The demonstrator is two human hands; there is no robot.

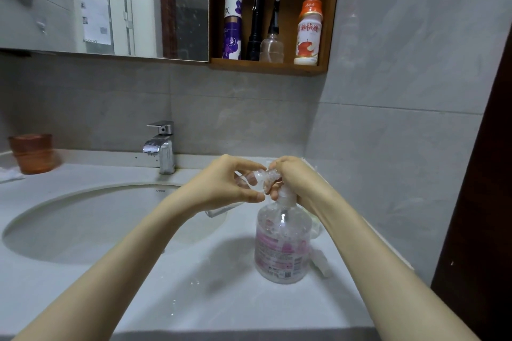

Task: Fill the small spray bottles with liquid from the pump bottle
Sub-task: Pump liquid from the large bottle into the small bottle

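The small spray bottle (257, 180) sits just right of the frame's centre, lying tilted on its side in the air with its open neck turned toward the pump spout. It is clear thin plastic, so I judge it very light, easily dented and slick if liquid runs down it. It is best held round the body, away from the mouth, which is how the left hand (221, 183) pinches it between thumb and fingertips. The right hand (291, 177) is curled over the pump head, gripping and pressing down; the spout itself is hidden by the fingers. Below it the pump bottle (282, 246) stands upright on the white counter (194, 299). It looks fairly full, so heavy enough to stay put, though a sideways push on the tall pump could tip it. A small clear plastic piece (321, 263) lies just right of its base, and I cannot tell whether it is a cap or another bottle. Left of centre are the sink basin (83, 224) and chrome faucet (162, 147). At upper centre a wooden shelf (266, 66) holds an orange-capped drink bottle (309, 28).
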